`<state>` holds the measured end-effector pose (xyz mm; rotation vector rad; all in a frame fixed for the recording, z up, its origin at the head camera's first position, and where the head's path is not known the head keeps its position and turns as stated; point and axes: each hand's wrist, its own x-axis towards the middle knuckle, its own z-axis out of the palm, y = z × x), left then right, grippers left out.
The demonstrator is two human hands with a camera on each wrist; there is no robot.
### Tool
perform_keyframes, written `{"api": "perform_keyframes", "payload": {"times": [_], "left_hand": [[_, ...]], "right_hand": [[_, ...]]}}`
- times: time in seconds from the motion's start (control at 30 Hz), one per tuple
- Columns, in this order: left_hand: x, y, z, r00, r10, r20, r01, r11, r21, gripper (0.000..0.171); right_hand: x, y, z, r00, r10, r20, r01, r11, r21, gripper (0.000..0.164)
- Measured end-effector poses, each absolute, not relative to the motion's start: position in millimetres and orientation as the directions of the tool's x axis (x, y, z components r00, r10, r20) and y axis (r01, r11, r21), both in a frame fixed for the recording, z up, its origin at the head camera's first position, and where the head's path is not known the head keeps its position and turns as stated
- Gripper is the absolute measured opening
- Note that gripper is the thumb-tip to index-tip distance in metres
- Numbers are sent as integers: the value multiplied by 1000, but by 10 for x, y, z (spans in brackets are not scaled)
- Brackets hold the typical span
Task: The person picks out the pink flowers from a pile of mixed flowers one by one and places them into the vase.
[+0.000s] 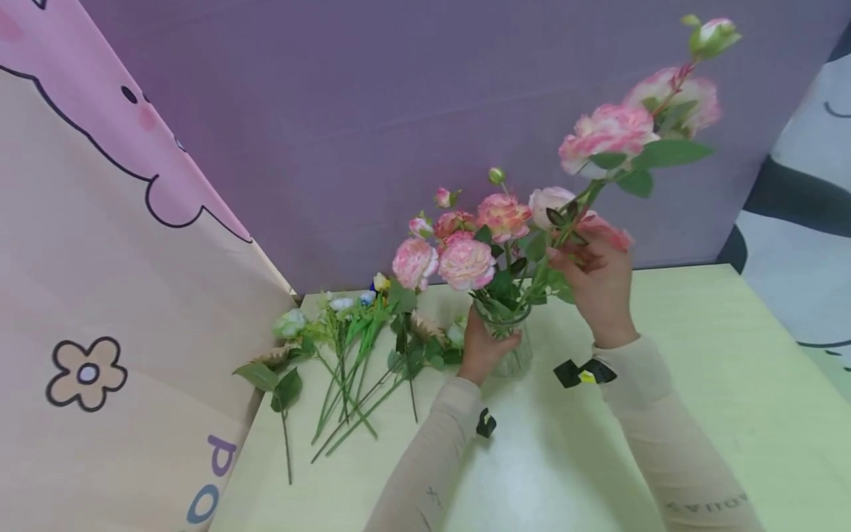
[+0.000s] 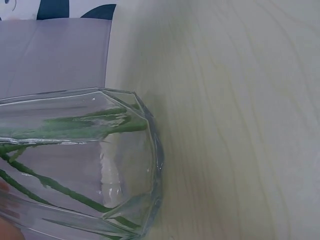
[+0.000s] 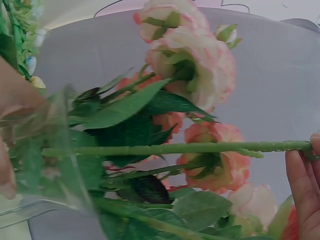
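My left hand [image 1: 482, 346] grips a clear glass vase [image 1: 517, 360] near its neck, with the thumb across the front. Pink and peach artificial flowers [image 1: 467, 263] fan out from its mouth. Green stems show through the faceted glass [image 2: 135, 200] in the left wrist view. Above and to the right of the vase, my right hand [image 1: 601, 284] pinches the stem [image 3: 175, 149] of a tall flower spray. This spray carries large pink-and-white blooms [image 1: 608, 137] and a bud [image 1: 714, 37], leaning up to the right. Its lower stem overlaps the vase mouth in the right wrist view.
Left of the vase, loose flower stems [image 1: 359, 399] lie across the light wooden table [image 1: 718, 384], with white and blue blooms toward the back. One separate leafy stem [image 1: 287, 436] lies near the left edge. A purple backdrop [image 1: 346, 148] stands behind; patterned panels flank both sides.
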<state>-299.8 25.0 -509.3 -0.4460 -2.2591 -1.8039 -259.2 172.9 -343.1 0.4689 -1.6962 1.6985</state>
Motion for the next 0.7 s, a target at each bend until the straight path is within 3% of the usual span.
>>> {"api": "perform_keyframes", "payload": {"times": [0.3,0.7], "left_hand": [[-3004,257,-5083,-922,93,376,387,183,904,89],[-3019,248,-5126,-923,113,367,383,195,903,90]], "right_hand": [[-2592,1661,-3591,-755,176,632,-597,216,-773,22],[-2650,1568,-3816,-821,98,563,-527,251,-812,25]]}}
